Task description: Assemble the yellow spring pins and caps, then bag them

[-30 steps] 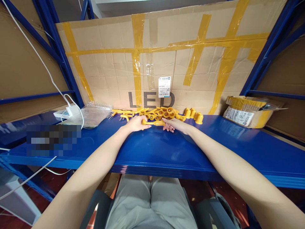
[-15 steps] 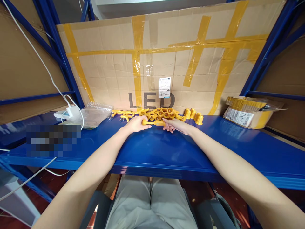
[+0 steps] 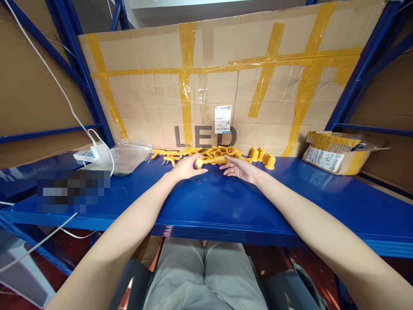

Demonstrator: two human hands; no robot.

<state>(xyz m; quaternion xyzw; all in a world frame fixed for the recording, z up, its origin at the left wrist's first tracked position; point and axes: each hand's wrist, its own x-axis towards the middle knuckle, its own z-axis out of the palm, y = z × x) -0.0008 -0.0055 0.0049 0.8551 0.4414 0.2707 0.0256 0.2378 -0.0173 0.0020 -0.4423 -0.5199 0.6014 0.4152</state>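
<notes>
My left hand (image 3: 185,167) closes its fingers round the knobbed left end of a yellow plastic corkscrew piece (image 3: 211,161). The piece lies level between my hands, low over the table. My right hand (image 3: 240,169) has its thumb and fingers at the piece's right end; the exact contact there is partly hidden. Just behind are piled yellow bell-shaped cups (image 3: 230,150), several with their hollow ends facing me. On the left, yellow corkscrew handles (image 3: 169,160) with metal spirals lie on the blue tabletop (image 3: 206,202).
Several yellow cups (image 3: 269,161) stand upright right of the pile. A taped cardboard box (image 3: 335,155) sits at the right. Clear plastic bags (image 3: 129,157) and a white power adapter (image 3: 99,151) with cables lie left. A large cardboard sheet (image 3: 151,99) walls off the back.
The yellow piece has shifted slightly up and right, its right end raised toward the pile. My right hand has moved slightly right and its fingers have shifted.
</notes>
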